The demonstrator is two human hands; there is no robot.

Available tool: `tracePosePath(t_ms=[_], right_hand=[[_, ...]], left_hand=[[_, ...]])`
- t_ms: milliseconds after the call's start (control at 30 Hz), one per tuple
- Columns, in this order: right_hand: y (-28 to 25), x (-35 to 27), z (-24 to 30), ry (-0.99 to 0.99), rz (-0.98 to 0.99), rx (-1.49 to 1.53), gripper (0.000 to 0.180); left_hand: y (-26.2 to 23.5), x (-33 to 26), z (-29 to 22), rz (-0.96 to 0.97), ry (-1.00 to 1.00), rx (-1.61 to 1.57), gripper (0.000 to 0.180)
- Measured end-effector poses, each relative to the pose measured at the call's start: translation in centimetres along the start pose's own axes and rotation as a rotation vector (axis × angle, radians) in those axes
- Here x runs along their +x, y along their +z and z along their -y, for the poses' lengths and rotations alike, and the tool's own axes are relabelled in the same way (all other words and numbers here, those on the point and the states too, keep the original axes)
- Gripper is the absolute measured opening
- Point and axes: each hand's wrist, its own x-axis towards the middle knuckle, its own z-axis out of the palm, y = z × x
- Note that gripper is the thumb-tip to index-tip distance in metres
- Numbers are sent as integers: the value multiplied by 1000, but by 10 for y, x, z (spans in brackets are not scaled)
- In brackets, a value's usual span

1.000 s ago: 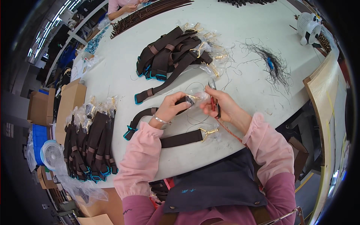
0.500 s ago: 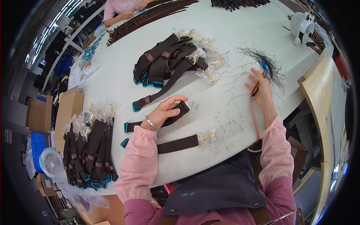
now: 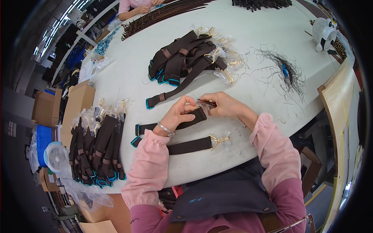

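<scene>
My left hand (image 3: 179, 115) is closed on a dark brown webbing strap (image 3: 189, 123), thumb on top near its right end. Clear plastic and loose thread show at that end. My right hand (image 3: 227, 105) has come up against the same end, its fingers closed round small dark thread snips (image 3: 208, 102), partly hidden by the fingers. Nearer me lies a second brown strap (image 3: 190, 146) with a gold snap hook (image 3: 220, 141) in clear wrap; its turquoise buckle (image 3: 135, 141) shows left of my forearm.
Beyond my hands lies a pile of brown straps (image 3: 182, 58) with wrapped gold hooks. More straps (image 3: 99, 151) lie at the left edge. At the right are a tangle of dark threads (image 3: 289, 75) and a white fan (image 3: 324, 34). Another person's hands (image 3: 143, 8) work at the far side.
My right hand has moved left and nearer, from beside the thread tangle to the strap end at my left hand, snips still in it. The view has shifted slightly.
</scene>
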Motion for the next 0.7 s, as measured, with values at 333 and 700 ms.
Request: tracePosePath(t_ms=[333, 700], right_hand=[[-23, -33, 0, 72, -187, -806, 22], [-36, -26, 32, 141, -108, -329, 33]], left_hand=[[18, 7, 20, -217, 407, 1398, 17], [31, 27, 26, -183, 272, 1284, 15]])
